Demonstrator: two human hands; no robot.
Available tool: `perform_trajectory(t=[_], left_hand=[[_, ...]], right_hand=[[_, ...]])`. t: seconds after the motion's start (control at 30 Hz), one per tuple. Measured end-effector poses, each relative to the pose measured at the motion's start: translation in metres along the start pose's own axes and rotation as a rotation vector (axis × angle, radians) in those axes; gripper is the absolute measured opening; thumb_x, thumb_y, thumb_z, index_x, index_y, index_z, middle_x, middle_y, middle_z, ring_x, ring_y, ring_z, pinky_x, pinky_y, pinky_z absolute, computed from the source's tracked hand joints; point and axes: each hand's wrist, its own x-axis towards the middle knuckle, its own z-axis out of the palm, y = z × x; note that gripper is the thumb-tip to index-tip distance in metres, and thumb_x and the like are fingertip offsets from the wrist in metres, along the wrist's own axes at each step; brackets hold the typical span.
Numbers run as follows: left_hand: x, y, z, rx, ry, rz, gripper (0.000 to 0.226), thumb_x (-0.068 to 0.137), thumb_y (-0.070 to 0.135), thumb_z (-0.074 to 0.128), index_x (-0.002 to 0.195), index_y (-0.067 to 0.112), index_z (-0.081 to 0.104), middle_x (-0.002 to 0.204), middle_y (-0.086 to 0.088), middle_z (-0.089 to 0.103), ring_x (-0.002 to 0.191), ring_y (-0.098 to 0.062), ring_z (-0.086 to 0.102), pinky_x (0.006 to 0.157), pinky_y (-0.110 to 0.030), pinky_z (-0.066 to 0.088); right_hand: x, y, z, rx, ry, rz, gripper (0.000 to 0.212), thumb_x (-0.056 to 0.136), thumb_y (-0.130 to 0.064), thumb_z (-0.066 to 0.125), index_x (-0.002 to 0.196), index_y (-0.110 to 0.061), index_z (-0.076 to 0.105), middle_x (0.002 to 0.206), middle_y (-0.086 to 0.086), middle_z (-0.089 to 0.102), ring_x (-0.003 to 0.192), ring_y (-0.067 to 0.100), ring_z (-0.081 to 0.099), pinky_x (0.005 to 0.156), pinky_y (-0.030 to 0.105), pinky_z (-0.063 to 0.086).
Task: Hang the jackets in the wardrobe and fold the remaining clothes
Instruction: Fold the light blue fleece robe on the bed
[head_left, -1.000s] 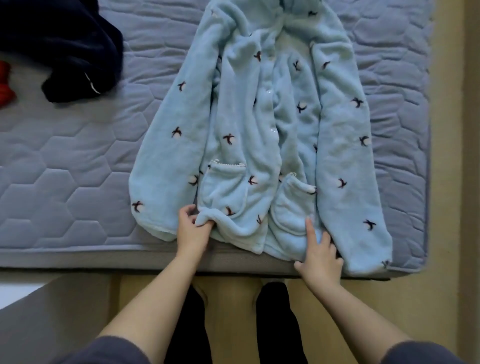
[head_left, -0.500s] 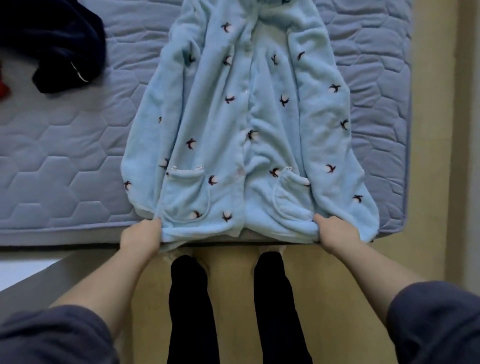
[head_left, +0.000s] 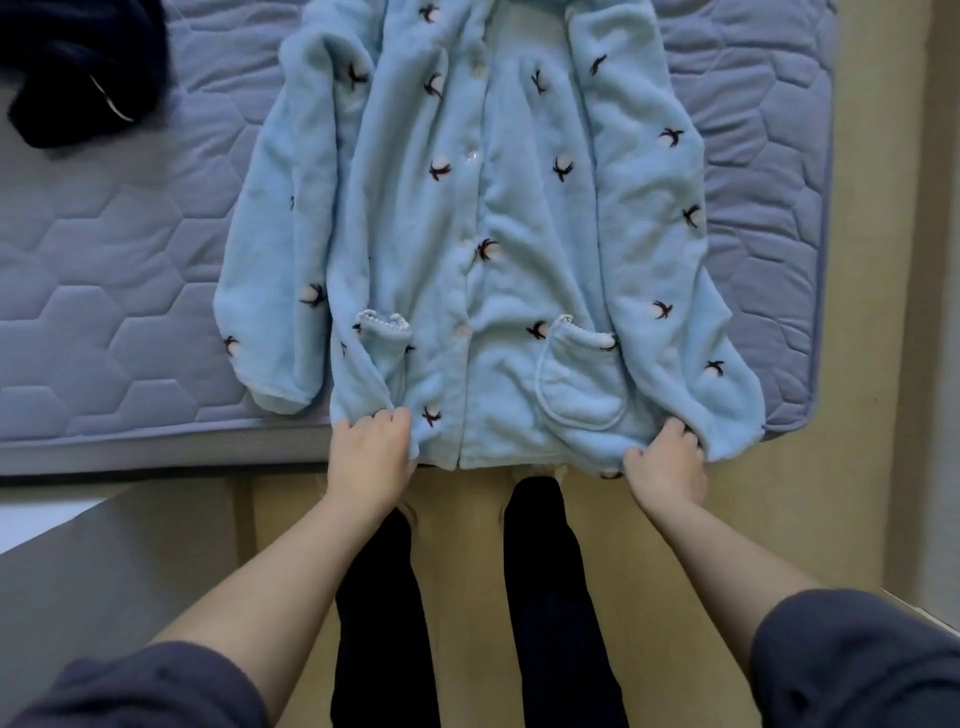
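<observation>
Head view: left hand (head_left: 370, 457), shifted inward, and right hand (head_left: 667, 467) still grip the blue jacket (head_left: 519, 234) at its hem.

No text, label, brand or number can be read anywhere. The jacket (head_left: 519, 291) carries only a print of small dark bird shapes, with no letters among them.
</observation>
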Motion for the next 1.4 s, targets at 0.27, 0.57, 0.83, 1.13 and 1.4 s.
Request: perform_trajectory(t=[0.27,0.57,0.83,1.13,1.4], left_hand=[[0.033,0.064,-0.006,-0.004,-0.153,0.053,0.028,0.080,0.018,0.053,0.108,0.017,0.047,0.108,-0.004,0.050,0.100,-0.026,0.050,0.072,-0.034,0.033],[0.070,0.146,-0.004,-0.143,-0.246,0.189,0.074,0.078,0.025,0.060,0.141,0.028,0.024,0.146,-0.008,0.019,0.132,-0.025,0.028,0.095,-0.036,0.038],[0.087,0.167,-0.017,-0.094,-0.326,0.118,0.059,0.087,0.023,0.055,0.140,0.025,0.030,0.138,-0.012,0.026,0.120,-0.030,0.039,0.091,-0.037,0.039],[0.090,0.185,-0.018,0.015,-0.214,0.201,0.052,0.081,0.017,0.055,0.130,0.017,0.037,0.146,-0.014,0.024,0.134,-0.029,0.027,0.092,-0.037,0.038],[0.105,0.190,-0.021,-0.042,-0.264,0.185,0.037,0.087,0.018,0.050,0.123,0.013,0.043,0.130,-0.009,0.036,0.115,-0.029,0.041,0.082,-0.039,0.045]], right_hand=[[0.051,0.016,-0.042,0.218,0.347,0.201,0.062,0.080,-0.021,0.066,0.133,-0.014,0.034,0.143,0.011,0.033,0.128,0.034,0.034,0.096,0.054,0.035],[0.121,0.049,-0.068,0.080,0.058,0.029,0.066,0.086,-0.018,0.060,0.141,-0.022,0.024,0.124,0.021,0.051,0.094,0.036,0.056,0.067,0.035,0.040],[0.161,0.057,-0.143,0.599,0.442,-0.057,0.043,0.081,-0.004,0.050,0.123,-0.014,0.045,0.126,0.016,0.051,0.106,0.033,0.054,0.079,0.028,0.038],[0.099,0.088,-0.052,0.438,-0.370,-0.053,0.047,0.084,-0.006,0.057,0.131,-0.009,0.053,0.123,0.010,0.062,0.112,0.024,0.057,0.094,0.028,0.044],[0.084,0.100,-0.016,0.830,-0.304,-0.028,0.015,0.091,-0.008,0.055,0.101,-0.002,0.064,0.089,0.007,0.060,0.081,0.018,0.054,0.061,0.023,0.039]])
